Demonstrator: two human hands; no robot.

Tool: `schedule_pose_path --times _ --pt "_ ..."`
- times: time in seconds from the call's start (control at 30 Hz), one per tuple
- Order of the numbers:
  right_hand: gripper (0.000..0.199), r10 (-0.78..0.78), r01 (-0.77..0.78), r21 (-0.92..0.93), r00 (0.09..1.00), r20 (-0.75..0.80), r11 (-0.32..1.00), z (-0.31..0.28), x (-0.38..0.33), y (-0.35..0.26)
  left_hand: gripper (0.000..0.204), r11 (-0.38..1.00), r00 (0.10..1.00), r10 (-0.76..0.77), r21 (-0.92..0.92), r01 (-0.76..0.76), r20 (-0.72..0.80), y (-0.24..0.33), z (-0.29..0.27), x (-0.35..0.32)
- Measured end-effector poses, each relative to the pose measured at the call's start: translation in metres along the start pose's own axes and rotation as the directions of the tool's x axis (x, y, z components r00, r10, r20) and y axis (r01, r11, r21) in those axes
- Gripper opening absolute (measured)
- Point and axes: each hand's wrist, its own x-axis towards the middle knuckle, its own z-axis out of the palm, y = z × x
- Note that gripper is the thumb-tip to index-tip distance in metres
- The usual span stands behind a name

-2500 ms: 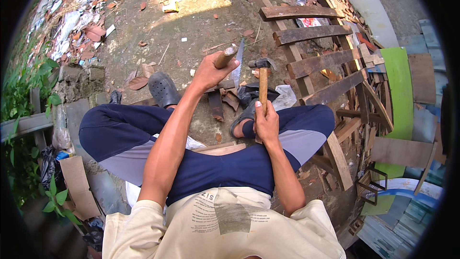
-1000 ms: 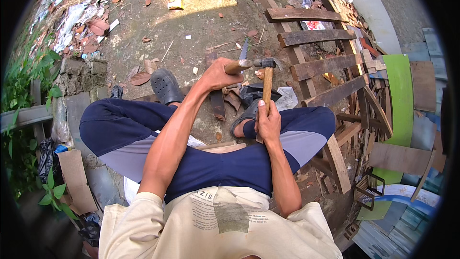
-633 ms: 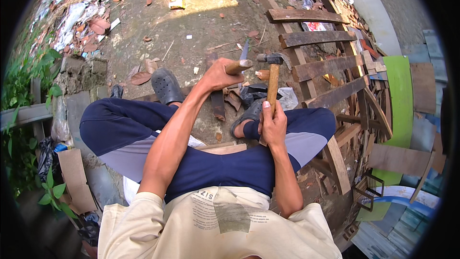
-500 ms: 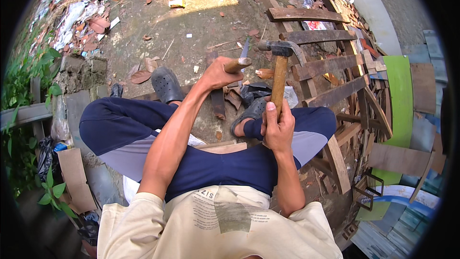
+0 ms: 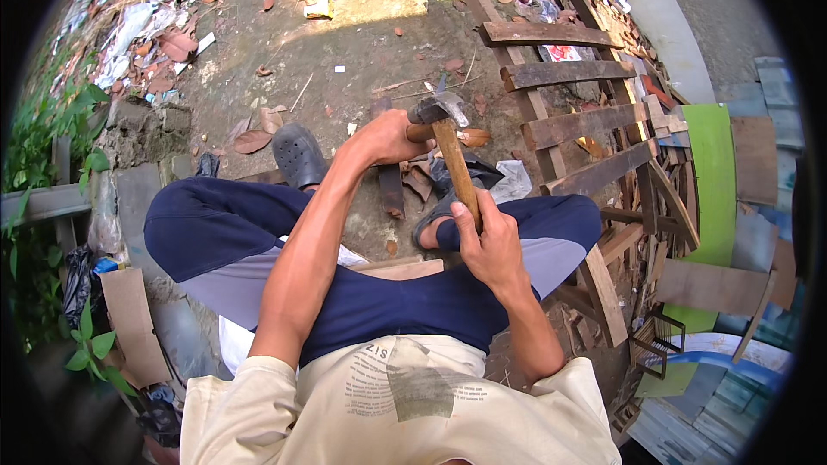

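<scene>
My right hand [image 5: 493, 241] is wrapped round the wooden handle of a claw hammer [image 5: 457, 164], thumb along the shaft. The hammer's metal head covers the end of a wooden-handled tool [image 5: 420, 133] in my left hand [image 5: 383, 139]; whether they touch I cannot tell. My left fingers are closed round that tool's handle. Only a sliver of metal shows beyond the hammer head, so its kind is unclear. Below my left hand a dark wooden slat [image 5: 390, 189] lies on the ground between my feet.
A slatted wooden frame [image 5: 564, 77] lies to the right, with loose boards and a green panel [image 5: 711, 198] beyond it. Black plastic [image 5: 465, 170] lies by my right shoe. Litter and dry leaves [image 5: 177, 45] cover the far left. Cardboard [image 5: 136, 323] stands at the left.
The hammer has swung left and its head has come over the end of the wooden-handled tool. My right hand has shifted slightly left; my left hand has turned a little.
</scene>
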Motion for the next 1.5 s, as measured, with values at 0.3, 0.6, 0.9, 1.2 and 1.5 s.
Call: schedule_pose_path --times 0.3,0.6,0.9,1.2,1.5 --pt "0.019 -0.077 0.075 -0.024 0.994 -0.076 0.997 0.003 -0.007 0.004 0.025 0.999 0.998 -0.017 -0.050 0.020 0.052 0.009 -0.013 -0.008" --pt "0.017 0.025 -0.025 0.001 0.998 -0.062 1.000 -0.003 -0.002 -0.002 0.018 0.992 1.000 -0.021 -0.126 0.020 -0.010 0.006 -0.011 -0.003" --pt "0.033 0.085 -0.053 0.157 0.974 -0.209 0.986 0.010 -0.016 0.022 0.019 0.949 1.000 -0.015 -0.314 0.017 0.009 0.010 0.004 -0.003" --pt "0.033 0.110 -0.067 0.212 0.974 -0.199 0.975 0.015 -0.019 0.030 0.014 0.894 0.998 -0.043 -0.448 0.022 -0.037 -0.008 0.003 -0.012" --pt "0.025 0.180 -0.144 0.245 0.975 -0.130 0.959 0.008 -0.021 0.020 0.009 0.787 0.969 -0.122 -0.616 -0.038 -0.215 -0.019 0.003 -0.014"
